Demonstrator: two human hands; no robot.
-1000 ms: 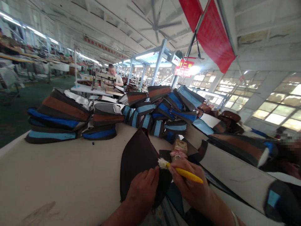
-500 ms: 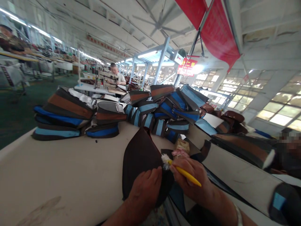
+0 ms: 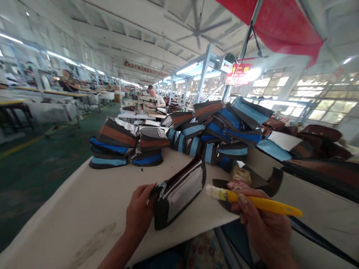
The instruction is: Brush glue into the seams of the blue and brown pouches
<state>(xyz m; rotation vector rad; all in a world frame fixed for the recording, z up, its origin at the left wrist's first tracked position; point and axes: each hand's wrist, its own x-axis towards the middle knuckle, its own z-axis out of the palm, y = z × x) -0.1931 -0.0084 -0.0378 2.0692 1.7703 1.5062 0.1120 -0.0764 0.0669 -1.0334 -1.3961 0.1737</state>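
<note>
My left hand (image 3: 142, 209) is closed on the near left end of a dark sewn piece (image 3: 179, 192), which stands tilted on the pale tabletop. A whitish panel faces me on its side, and a white smear shows near my fingers. My right hand (image 3: 259, 220) grips a yellow-handled brush (image 3: 269, 204) whose white-coated bristles point left, a short way right of the piece and apart from it. Just behind the brush stands a small tan container (image 3: 240, 176) with pinkish-white stuff at its front. A dark flat scrap (image 3: 221, 184) lies under the brush.
Stacked pieces with brown and blue stripes (image 3: 114, 144) line the table's far side, with a higher pile (image 3: 238, 123) towards the right. A long pale panel (image 3: 314, 201) with dark edging lies on the right. A person (image 3: 155, 98) sits at a machine beyond.
The dark piece has been turned from lying broad side up to showing its pale-panelled side. The brush has come away from it to the right, and the view has swung left.
</note>
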